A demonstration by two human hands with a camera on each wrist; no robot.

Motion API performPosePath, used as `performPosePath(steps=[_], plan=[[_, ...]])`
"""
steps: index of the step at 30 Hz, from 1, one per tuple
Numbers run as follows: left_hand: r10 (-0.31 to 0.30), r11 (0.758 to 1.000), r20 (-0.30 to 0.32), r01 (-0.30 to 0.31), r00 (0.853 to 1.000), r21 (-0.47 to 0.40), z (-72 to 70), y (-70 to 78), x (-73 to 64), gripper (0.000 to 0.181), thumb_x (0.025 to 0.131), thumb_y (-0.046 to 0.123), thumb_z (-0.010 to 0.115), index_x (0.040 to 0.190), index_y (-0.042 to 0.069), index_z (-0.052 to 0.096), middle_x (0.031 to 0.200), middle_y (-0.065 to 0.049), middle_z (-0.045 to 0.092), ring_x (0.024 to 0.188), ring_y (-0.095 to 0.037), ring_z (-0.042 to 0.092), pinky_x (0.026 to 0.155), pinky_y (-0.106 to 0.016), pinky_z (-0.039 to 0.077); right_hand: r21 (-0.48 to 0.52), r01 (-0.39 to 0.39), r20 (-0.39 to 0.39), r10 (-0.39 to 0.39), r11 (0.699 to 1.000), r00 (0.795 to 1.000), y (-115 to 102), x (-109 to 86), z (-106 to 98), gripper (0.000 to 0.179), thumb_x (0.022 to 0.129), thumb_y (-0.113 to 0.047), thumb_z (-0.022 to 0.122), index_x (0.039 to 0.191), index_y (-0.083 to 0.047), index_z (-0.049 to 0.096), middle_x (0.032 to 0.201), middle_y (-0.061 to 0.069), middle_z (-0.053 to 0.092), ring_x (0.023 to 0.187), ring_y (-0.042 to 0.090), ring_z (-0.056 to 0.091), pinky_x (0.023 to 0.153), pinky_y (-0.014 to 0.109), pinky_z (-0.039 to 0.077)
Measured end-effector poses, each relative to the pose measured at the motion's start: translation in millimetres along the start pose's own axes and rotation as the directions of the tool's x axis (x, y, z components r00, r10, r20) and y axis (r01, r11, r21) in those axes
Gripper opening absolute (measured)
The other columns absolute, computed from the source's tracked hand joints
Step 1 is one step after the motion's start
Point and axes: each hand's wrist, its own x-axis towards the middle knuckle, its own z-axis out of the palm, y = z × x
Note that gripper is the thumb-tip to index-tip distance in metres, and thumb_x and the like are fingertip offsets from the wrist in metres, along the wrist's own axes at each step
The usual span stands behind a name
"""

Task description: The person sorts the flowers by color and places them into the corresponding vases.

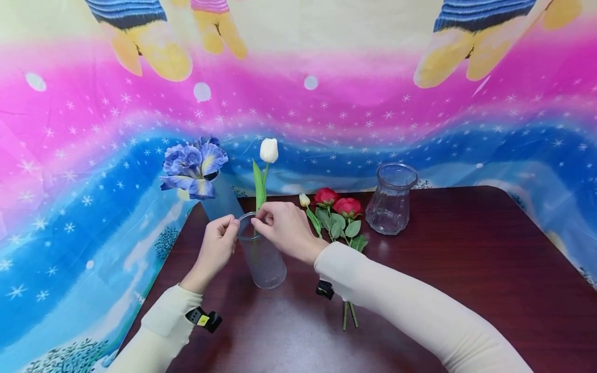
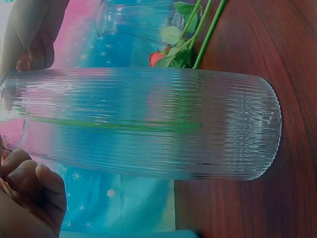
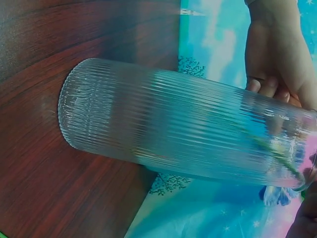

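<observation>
Gently: left hand pinches vase rim at nine o'clock, right hand pinches tulip near three; best ease straight down.

Nothing in the 3 views can be read as text, brand or number. The head view shows 1 label, a small yellow sticker on the black wrist camera by the left sleeve (any marking on it is too small and blurred to make out, even looking closely).
</observation>
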Motion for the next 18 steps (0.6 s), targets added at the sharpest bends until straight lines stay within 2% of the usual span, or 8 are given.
performPosePath(steps=[10,18], plan=[[0.005,1.000,-0.003,-0.005,1.000,-0.009,0.1,-3.0,1.1,0.042,0.105,0.011,0.048,0.066,-0.004,0.041,0.050,0.003,0.039,0.040,-0.007,0.041,0.039,-0.023,0.035,0.071,0.015,-0.052,-0.011,0.997,0.999,1.2,-4.0,-7.3,0.010,0.091,-0.026,0.074,0.084,-0.019,0.073,0.059,-0.008,0.050,0.054,0.005,0.045,0.051,0.020,0.032],[0.009,1.000,-0.001,-0.009,1.000,0.002,-0.8,-4.0,0.9,0.042,0.104,0.010,0.047,0.064,0.000,0.040,0.049,0.003,0.039,0.040,-0.008,0.041,0.040,-0.024,0.035,0.119,-0.030,-0.083,0.040,0.992,0.996,8.2,-5.0,-31.6,0.014,0.095,-0.026,0.069,0.087,-0.016,0.075,0.065,-0.005,0.057,0.061,0.010,0.052,0.059,0.025,0.041]])
